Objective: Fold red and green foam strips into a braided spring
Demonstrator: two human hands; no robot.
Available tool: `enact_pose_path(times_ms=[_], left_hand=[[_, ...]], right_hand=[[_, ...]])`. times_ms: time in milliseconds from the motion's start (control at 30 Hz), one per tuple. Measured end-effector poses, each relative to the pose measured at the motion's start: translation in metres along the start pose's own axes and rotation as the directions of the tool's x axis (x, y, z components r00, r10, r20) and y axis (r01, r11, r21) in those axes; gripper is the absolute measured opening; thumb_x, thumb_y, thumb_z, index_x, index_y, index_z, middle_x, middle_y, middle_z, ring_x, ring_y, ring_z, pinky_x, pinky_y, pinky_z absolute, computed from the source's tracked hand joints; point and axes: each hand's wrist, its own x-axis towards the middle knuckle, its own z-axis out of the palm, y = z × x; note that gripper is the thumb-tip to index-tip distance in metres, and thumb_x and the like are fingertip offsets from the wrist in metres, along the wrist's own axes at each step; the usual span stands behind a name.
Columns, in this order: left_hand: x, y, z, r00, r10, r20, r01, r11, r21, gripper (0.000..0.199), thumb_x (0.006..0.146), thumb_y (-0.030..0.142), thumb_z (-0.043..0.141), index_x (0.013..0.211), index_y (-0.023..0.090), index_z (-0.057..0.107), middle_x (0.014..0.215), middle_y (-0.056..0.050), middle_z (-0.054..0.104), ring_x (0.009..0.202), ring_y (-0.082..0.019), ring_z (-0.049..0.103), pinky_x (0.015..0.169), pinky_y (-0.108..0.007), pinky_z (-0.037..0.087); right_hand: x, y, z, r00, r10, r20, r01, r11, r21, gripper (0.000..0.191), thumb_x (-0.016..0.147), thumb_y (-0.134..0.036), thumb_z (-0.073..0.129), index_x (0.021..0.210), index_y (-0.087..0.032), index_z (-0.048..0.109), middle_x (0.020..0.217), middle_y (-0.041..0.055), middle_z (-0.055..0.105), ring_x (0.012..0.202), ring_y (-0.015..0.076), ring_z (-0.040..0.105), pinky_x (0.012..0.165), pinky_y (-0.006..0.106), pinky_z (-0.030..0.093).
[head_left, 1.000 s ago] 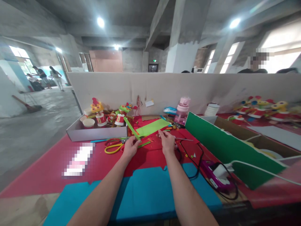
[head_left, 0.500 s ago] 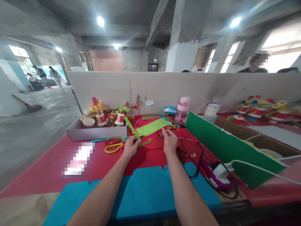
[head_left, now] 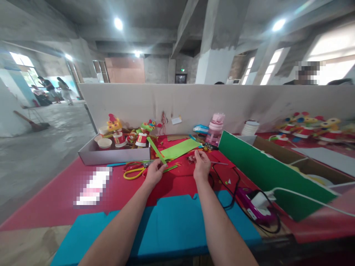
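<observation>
My left hand (head_left: pixel 155 171) pinches the lower end of a narrow green paper strip (head_left: pixel 156 150), which slants up and away to the left. Opposite it, my right hand (head_left: pixel 202 164) is closed with thumb and fingertips together; what they hold is too small to make out. Beyond both hands lies a wide light-green paper sheet (head_left: pixel 181 148). Scissors with yellow handles (head_left: pixel 132 173) rest just left of my left hand, beside a red-handled tool (head_left: pixel 130 165). Another thin green strip (head_left: pixel 170 169) lies on the red table cover (head_left: pixel 177 184) between my hands.
A white box (head_left: pixel 113 157) with paper cups and decorated figures stands at left. To the right are a green-sided box (head_left: pixel 266 173), a purple power strip (head_left: pixel 255 210) and black cable. Blue material (head_left: pixel 177 225) lies along the near edge. A pink bottle (head_left: pixel 216 129) stands by the partition (head_left: pixel 188 99).
My right hand has shifted slightly to the right, a little farther from my left. The left hand and its green strip stay nearly in place.
</observation>
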Motion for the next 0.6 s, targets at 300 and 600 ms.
enact_pose_path(times_ms=[300, 600], left_hand=[[-0.001, 0.009, 0.002, 0.995, -0.1, -0.023, 0.094, 0.977, -0.192, 0.024, 0.073, 0.038, 0.061, 0.064, 0.018, 0.05, 0.056, 0.003, 0.049, 0.055, -0.012, 0.044, 0.055, -0.024, 0.033], [0.0, 0.008, 0.002, 0.991, -0.135, -0.008, 0.125, 0.935, -0.333, 0.027, 0.069, 0.041, 0.066, 0.065, 0.017, 0.053, 0.057, 0.002, 0.052, 0.056, -0.011, 0.046, 0.055, -0.024, 0.036]], right_hand=[[-0.009, -0.005, 0.008, 0.976, 0.213, 0.035, -0.215, 0.948, 0.234, 0.021, 0.071, -0.039, 0.057, 0.08, -0.02, 0.061, 0.07, -0.0022, 0.062, 0.054, 0.0098, 0.056, 0.055, 0.025, 0.049], [-0.056, 0.009, 0.038, 0.747, 0.403, 0.529, -0.419, 0.903, -0.097, 0.019, 0.057, -0.026, 0.07, 0.072, -0.019, 0.062, 0.071, -0.0004, 0.067, 0.067, 0.0151, 0.062, 0.069, 0.029, 0.051]])
